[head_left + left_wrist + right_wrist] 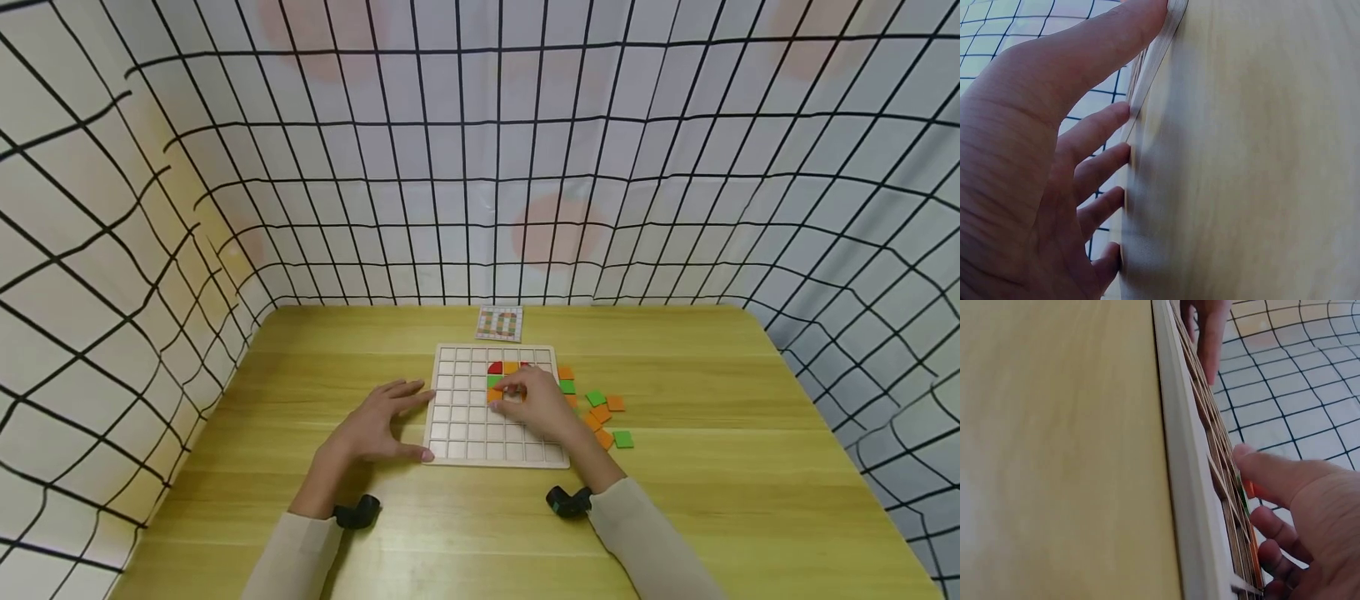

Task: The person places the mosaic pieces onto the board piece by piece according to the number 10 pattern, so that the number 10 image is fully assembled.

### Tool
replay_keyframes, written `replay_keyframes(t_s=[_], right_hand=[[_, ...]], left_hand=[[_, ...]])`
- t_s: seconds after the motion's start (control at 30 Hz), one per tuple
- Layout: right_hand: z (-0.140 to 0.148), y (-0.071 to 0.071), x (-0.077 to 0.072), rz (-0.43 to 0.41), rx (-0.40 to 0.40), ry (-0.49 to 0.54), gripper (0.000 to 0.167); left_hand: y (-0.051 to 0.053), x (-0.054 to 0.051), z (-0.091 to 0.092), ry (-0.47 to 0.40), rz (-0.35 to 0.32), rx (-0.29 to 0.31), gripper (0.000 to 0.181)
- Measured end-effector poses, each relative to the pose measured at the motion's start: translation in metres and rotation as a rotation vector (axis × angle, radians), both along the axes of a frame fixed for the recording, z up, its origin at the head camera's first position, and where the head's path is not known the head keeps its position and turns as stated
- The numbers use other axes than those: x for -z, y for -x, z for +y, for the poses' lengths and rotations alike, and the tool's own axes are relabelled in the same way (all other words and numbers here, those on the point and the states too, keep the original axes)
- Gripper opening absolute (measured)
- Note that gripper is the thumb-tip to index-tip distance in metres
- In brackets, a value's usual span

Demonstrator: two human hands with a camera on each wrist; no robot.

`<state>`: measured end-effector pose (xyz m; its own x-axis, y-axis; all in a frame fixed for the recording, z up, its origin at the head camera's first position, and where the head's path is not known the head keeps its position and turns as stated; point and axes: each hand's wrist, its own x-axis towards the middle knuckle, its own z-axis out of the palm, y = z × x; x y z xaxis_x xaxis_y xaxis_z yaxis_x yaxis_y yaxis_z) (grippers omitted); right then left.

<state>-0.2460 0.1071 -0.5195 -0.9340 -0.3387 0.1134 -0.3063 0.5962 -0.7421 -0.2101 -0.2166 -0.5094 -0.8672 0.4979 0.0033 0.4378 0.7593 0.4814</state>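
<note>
Pinching an orange tile [495,395] on the gridded board [457,433], my right hand [536,403] is almost closed. My left hand [375,427], fingers spread wide and holding nothing, touches the board's left edge. If this support becomes weak, the board may slide; if my pinch turns, the neighbouring green tile [494,381] could be pushed out. Loose tiles [600,413] lie to the right, on the worktop [720,400].
</note>
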Motion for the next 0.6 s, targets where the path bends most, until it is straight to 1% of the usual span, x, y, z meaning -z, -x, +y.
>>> replay_keyframes(t_s=[0.4,0.6], right_hand=[[-0.0036,-0.0006,-0.0001,0.011,0.008,-0.056,0.025],[-0.0027,0.0004,0.0026,0.034,0.005,-0.056,0.024]], left_hand=[[0.0006,0.0019,-0.0006,0.009,0.005,0.003,0.100],[0.0014,0.0017,0.0001,0.008,0.018,0.011,0.099]])
